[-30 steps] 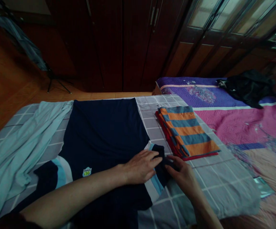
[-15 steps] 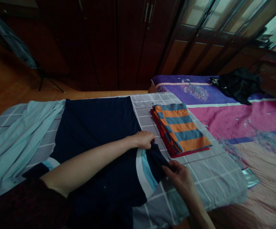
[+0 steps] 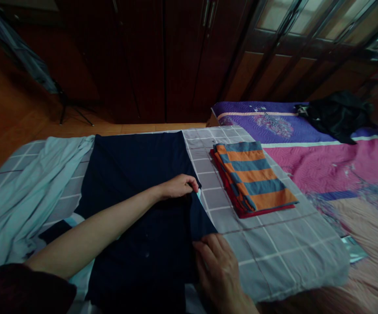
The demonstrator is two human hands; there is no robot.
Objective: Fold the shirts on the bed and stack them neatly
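A navy T-shirt [image 3: 136, 161] with white and light-blue sleeve bands lies spread on the checked bedsheet. My left hand [image 3: 178, 186] reaches across it, fingers curled closed on the shirt's right edge near the sleeve seam. Nearer to me, my right hand [image 3: 219, 268] pinches the lower part of the same side, where the sleeve is turned in over the body. Most of that sleeve's band is now hidden. The opposite sleeve sticks out on the left, partly behind my left forearm.
A folded orange-and-grey striped cloth [image 3: 254, 174] rests on a red folded one [image 3: 228, 192] to the right. Pale green fabric [image 3: 41, 183] lies crumpled on the left. Beyond are a purple-and-pink quilt [image 3: 313, 161] with a black garment [image 3: 339, 115], and dark wardrobes [image 3: 182, 61].
The right sleeve has been folded inward over the shirt's body. My right hand has moved left and toward me with it; my left hand has shifted slightly left.
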